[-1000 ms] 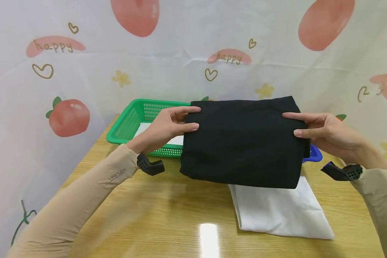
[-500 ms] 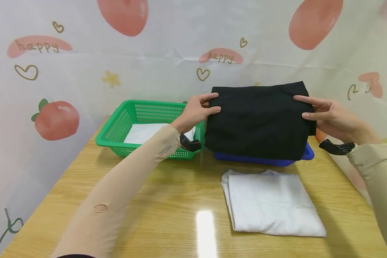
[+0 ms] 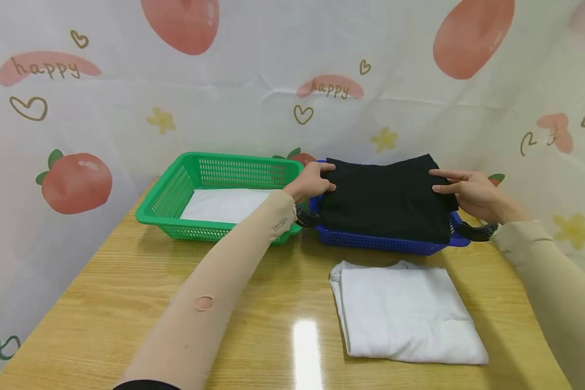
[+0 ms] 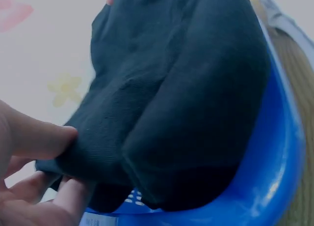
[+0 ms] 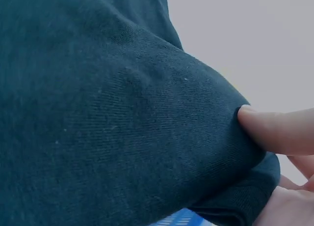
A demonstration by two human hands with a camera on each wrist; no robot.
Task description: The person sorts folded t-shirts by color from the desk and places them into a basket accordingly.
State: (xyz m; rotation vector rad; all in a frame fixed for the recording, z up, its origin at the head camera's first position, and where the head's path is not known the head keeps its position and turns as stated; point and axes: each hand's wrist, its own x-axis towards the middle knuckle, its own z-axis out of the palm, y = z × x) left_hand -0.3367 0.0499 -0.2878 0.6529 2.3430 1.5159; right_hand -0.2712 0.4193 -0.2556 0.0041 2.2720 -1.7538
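one black cloth point(image 3: 385, 197), one blue basket point(image 3: 370, 241), one green basket point(image 3: 190, 232), two white cloths point(image 3: 409, 317) point(image 3: 219, 205), one table point(image 3: 127, 292)

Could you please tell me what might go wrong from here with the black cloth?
The left hand and right hand pinch the black cloth only near its ends, so its folds could loosen if one side is let go first.

In the head view, the cloth spans most of the blue basket, so an end might catch there or crumple if lowered unevenly.
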